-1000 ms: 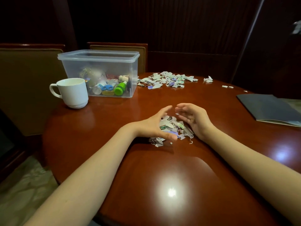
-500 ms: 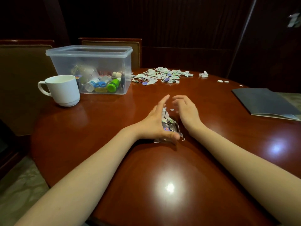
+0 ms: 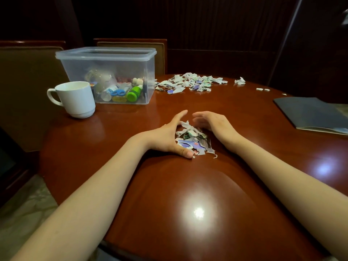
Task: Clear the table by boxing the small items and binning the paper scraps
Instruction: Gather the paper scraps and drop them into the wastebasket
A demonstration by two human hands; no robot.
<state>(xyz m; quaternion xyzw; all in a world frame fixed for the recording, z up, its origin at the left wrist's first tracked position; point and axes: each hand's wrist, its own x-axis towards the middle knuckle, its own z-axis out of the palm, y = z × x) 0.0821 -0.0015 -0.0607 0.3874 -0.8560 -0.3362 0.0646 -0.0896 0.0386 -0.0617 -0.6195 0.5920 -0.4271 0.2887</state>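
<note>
A small heap of torn paper scraps [image 3: 192,138] lies mid-table between my two hands. My left hand [image 3: 167,137] stands on its edge against the heap's left side, thumb flat on the table in front of it. My right hand [image 3: 214,125] is cupped against the heap's right side, fingers curled over the far end. Neither hand lifts any paper. A larger spread of scraps [image 3: 190,83] lies at the far edge, with a few stray bits [image 3: 240,81] to its right. The clear plastic box [image 3: 113,76] at the far left holds several small items.
A white cup [image 3: 75,98] stands just left of the box. A dark booklet [image 3: 310,113] lies at the right edge. The round wooden table [image 3: 188,194] is glossy, with chairs [image 3: 131,46] behind it. No bin is in view.
Both hands squeezed the heap into a tighter pile half a second ago. They have since eased slightly apart, so more of the scraps show between them.
</note>
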